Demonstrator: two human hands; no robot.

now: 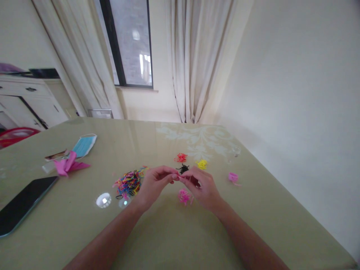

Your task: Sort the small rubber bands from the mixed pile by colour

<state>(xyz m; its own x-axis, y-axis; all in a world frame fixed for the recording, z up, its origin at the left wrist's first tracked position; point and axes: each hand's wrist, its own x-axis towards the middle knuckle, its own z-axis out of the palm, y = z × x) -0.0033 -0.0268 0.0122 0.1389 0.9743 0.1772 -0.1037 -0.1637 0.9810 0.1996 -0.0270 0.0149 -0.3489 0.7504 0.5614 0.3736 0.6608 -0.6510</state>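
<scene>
My left hand [154, 185] and my right hand [204, 187] meet fingertip to fingertip above the table, both closed in a pinch. Something small and reddish may be between them, but it is too small to make out. Beside my left hand lies a mixed heap of small coloured rubber bands [129, 182]. Single-colour piles lie around my right hand: red bands [180, 157], black bands [184, 168], partly hidden, yellow bands [201, 164] and pink bands [184, 196].
Further right sits a pink bundle [233, 177]. Two clear dome-like pieces, one a shiny dome [104, 200], lie left of my forearm. At the left are a phone [26, 200], a pink folded paper shape [69, 164] and a blue face mask [84, 145]. A wall [298, 123] borders the table's right side.
</scene>
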